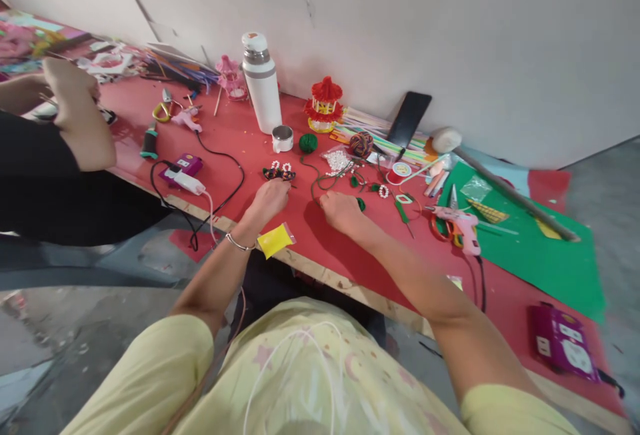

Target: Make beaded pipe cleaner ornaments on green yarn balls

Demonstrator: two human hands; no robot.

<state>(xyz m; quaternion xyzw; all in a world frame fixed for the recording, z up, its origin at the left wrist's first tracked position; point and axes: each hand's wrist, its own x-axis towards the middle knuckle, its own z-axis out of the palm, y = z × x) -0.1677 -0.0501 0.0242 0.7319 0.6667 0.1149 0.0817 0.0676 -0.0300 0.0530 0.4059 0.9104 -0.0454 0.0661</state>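
Observation:
My left hand (270, 202) is closed at the near edge of a small dark beaded piece (278, 173) with two white bead loops. Its fingertips are mostly hidden from above. To the right, my right hand (342, 212) is closed with its fingers at a strand of green yarn (314, 182), which trails from a green yarn ball (308, 143). A bag of white beads (338, 160) lies beyond that hand, with small green bits and a white bead ring (383, 191) beside it. A green-handled crochet hook (403, 214) rests farther right.
A white flask (262, 88) and metal cup (283, 138) stand at the back, near a red pagoda-like model (325, 105). Pink glue guns (460, 225), cords and a purple power strip (565, 342) lie about. Another person's arm (80, 115) is at left.

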